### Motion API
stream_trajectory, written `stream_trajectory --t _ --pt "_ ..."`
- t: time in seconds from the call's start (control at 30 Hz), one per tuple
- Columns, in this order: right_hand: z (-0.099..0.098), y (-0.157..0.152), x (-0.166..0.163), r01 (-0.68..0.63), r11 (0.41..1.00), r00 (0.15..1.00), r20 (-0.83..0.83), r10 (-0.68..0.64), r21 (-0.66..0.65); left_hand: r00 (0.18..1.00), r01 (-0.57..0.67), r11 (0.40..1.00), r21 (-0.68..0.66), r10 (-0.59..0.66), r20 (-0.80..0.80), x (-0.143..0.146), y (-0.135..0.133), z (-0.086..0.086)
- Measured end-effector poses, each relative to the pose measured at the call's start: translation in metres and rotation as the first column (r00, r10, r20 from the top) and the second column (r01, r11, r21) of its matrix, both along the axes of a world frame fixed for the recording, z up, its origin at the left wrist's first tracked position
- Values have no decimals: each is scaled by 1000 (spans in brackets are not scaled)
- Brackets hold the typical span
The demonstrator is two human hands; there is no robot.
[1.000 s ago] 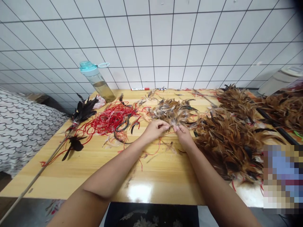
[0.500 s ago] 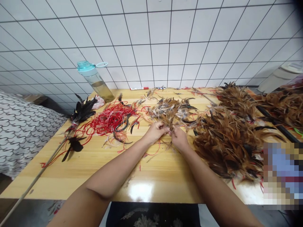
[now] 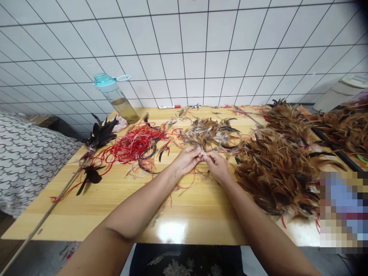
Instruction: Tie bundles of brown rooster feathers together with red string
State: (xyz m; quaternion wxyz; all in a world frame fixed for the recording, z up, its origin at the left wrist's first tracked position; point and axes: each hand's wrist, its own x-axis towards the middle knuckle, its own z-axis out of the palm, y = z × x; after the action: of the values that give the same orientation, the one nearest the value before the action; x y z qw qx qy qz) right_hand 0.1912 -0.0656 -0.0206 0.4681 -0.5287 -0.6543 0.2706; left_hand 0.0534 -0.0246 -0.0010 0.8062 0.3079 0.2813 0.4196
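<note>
My left hand [image 3: 186,160] and my right hand [image 3: 215,164] meet over the middle of the wooden table, both closed. Between their fingertips they pinch the pale base of a small feather bunch [image 3: 202,145], whose brown tips point away from me. Just behind it lies a loose pile of brown and grey feathers [image 3: 211,130]. To the left of my left hand is a tangle of red string [image 3: 133,143]. A large heap of brown feathers [image 3: 277,172] spreads to the right of my right hand.
A stick with black feathers [image 3: 100,134] lies along the table's left side. Behind it stands a water bottle [image 3: 122,101] with a blue lid. A red-and-white marker [image 3: 169,107] lies by the tiled wall. At the right a pale container [image 3: 340,92] stands beyond more feathers.
My right hand's fingers have shifted, and the pale base of the feather bunch now shows between both hands. My left hand has turned slightly, with its fingers more visible. Everything else lies as before.
</note>
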Motion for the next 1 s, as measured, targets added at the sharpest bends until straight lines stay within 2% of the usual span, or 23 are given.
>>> stream_trajectory --t 0.13,0.33,0.73,0.87,1.0 --pt "-1 2 1 -18 1000 998 -54 19 22 998 46 998 -49 -44 37 -2 1 -2" --pt "0 1 0 -31 999 999 -39 32 15 997 77 997 -22 -77 20 -1 0 -2" --pt "-3 0 -2 -11 999 999 30 12 -32 996 49 998 37 -46 -82 -1 2 -5" --pt "-2 2 -1 4 998 995 -99 -10 -63 991 16 995 98 -3 -131 -4 5 -5" --pt "-5 6 1 28 997 986 -161 -40 -76 966 8 962 272 63 -252 -4 6 -2"
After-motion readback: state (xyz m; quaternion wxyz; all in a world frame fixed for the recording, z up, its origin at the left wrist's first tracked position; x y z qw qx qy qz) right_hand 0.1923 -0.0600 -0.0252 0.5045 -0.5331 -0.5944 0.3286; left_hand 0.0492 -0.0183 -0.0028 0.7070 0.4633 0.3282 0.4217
